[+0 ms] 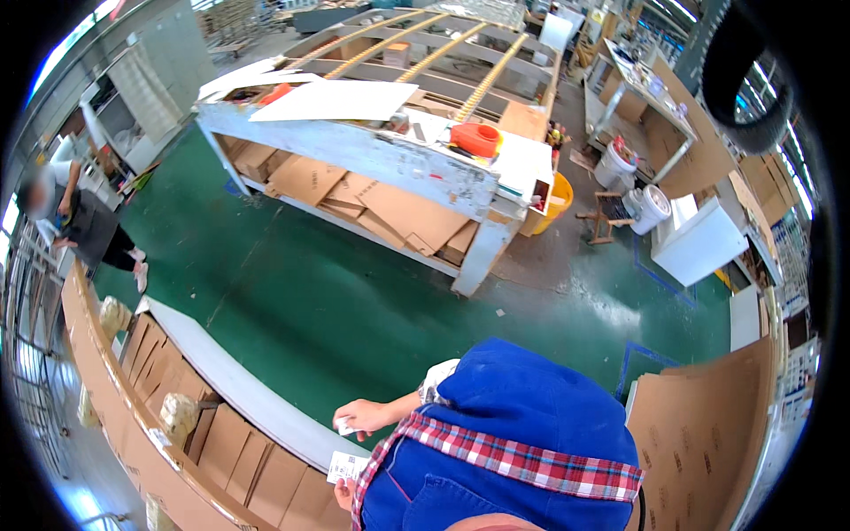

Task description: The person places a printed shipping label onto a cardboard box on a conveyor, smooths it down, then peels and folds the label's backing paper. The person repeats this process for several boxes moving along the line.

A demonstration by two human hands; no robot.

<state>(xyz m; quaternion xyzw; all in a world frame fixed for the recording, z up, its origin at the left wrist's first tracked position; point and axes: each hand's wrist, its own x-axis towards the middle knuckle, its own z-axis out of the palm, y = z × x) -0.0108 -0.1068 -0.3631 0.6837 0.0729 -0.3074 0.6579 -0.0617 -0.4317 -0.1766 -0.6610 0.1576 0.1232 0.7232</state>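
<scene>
My left hand (pixel 343 494), low in the head view and partly hidden by my plaid-trimmed blue clothing, grips a white printed label (pixel 347 466). A little farther away, my right hand (pixel 363 415) is closed with its fingers curled round a small white piece (pixel 345 427), which looks like paper; its exact kind is unclear. The two hands are close together but apart, with the label between them. Just left of them runs a long pale panel edge (pixel 239 376), with brown cardboard pieces (pixel 232 447) standing in a row beside it.
A long cardboard-topped edge (pixel 133 416) with wrapped padding lines the left. Ahead stands a worn workbench (pixel 354 155) with flattened cartons on its shelf. A person (pixel 80 212) stands at far left. White buckets (pixel 653 205), a stool (pixel 606 217) and large cardboard (pixel 699 434) are right.
</scene>
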